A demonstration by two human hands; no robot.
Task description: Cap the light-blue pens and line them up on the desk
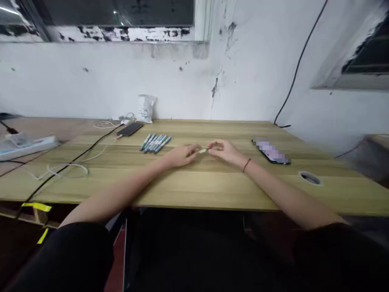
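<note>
Over the middle of the table, my left hand point(184, 155) and my right hand point(225, 151) meet at a slim pale pen point(202, 151). The fingers of my left hand are closed on its pale barrel. At the other end, thumb and fingers of my right hand pinch a small dark part; whether it is a cap or a tip I cannot tell. Much of the pen is hidden by the fingers. To the left of my left hand, several pens point(155, 143) with blue-green patterned barrels lie side by side.
A dark phone point(130, 129) and a white plastic packet point(146, 108) are at the back left, near cables. Another phone point(271, 151) and a roll of tape point(310, 178) lie on the right. A white power strip point(28, 148) sits far left on the wooden table point(197, 190).
</note>
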